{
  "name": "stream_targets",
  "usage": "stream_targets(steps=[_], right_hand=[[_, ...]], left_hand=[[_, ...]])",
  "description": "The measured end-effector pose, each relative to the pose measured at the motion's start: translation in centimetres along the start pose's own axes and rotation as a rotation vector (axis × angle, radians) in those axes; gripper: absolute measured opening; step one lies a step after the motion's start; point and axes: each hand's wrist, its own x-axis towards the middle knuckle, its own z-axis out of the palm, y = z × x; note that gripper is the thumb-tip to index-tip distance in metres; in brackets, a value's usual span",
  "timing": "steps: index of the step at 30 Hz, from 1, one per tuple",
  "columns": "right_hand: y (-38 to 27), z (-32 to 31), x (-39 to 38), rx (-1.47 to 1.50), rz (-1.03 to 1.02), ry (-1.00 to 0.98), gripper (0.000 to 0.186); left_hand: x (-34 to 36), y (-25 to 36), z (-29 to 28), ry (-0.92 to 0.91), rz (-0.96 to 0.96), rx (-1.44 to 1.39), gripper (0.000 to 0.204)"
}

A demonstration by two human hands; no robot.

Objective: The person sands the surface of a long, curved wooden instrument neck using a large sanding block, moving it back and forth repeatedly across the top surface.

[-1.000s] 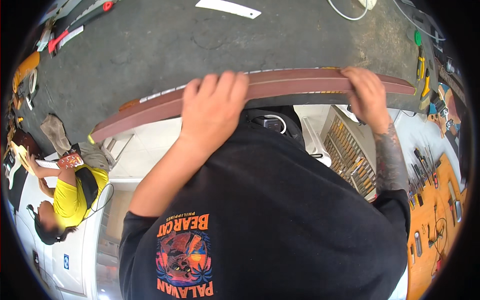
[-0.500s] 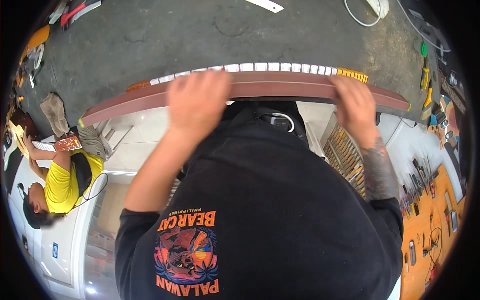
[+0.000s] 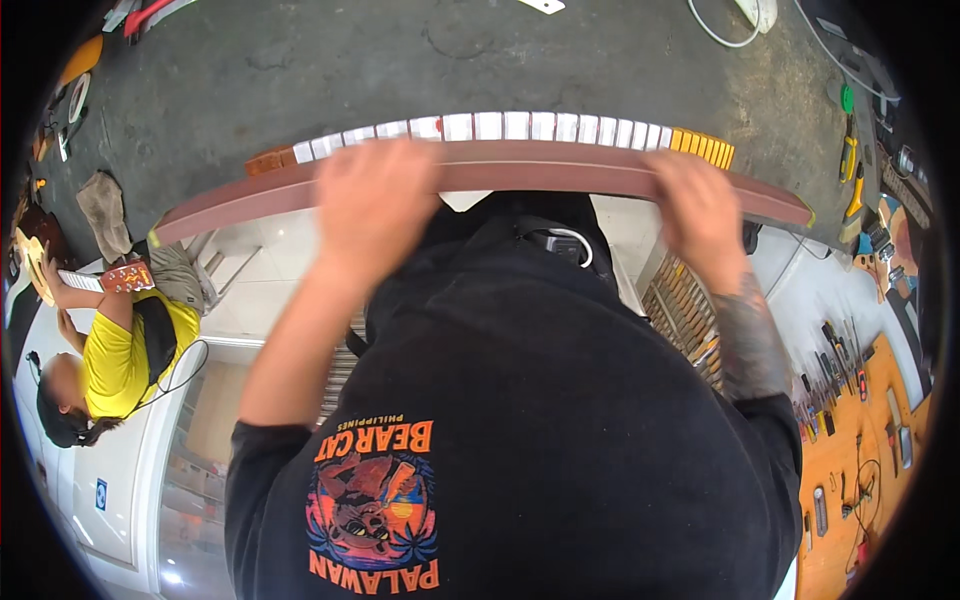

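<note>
A long, straight reddish-brown beam (image 3: 540,178) lies across the near side of the workbench, its curve coming from the lens. My left hand (image 3: 375,200) is wrapped over it left of the middle, fingers over the far edge. My right hand (image 3: 697,210) grips it likewise farther right; both hands are a little blurred. Just beyond the beam shows a guitar neck (image 3: 515,126), partly covered by it. White strips lie between its frets, with yellow strips (image 3: 703,147) at the right end and a brown wooden end (image 3: 270,160) at the left.
The dark grey workbench (image 3: 600,70) spreads beyond the neck. A crumpled cloth (image 3: 103,215) lies at its left edge, a yellow cutter (image 3: 856,190) at its right. A white cable (image 3: 725,42) loops at the far side. On the left, a co-worker in a yellow shirt (image 3: 135,355) holds a small guitar.
Both my hands have moved slightly left, the left one more clearly. The beam has shifted a little left against the neck, and more of the white strips now show beyond it.
</note>
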Motion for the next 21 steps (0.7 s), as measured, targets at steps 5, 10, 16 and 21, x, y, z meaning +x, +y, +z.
stream_targets(steps=[5,10,16,21], right_hand=[[2.7,-1.9,-1.8,0.016,0.047,-0.022,0.044],[-9.7,4.3,7.3,0.137,0.042,0.028,0.044],[-2.4,0.9,0.7,0.033,0.039,0.008,0.046],[2.0,-1.9,-2.5,0.022,0.087,-0.023,0.044]], left_hand=[[2.5,3.4,0.7,0.046,0.006,-0.022,0.041],[-7.4,-11.6,-1.9,-0.019,-0.057,0.065,0.058],[-2.0,-1.5,0.0,-0.038,-0.033,0.05,0.051],[1.4,3.5,0.6,0.019,0.01,0.021,0.042]])
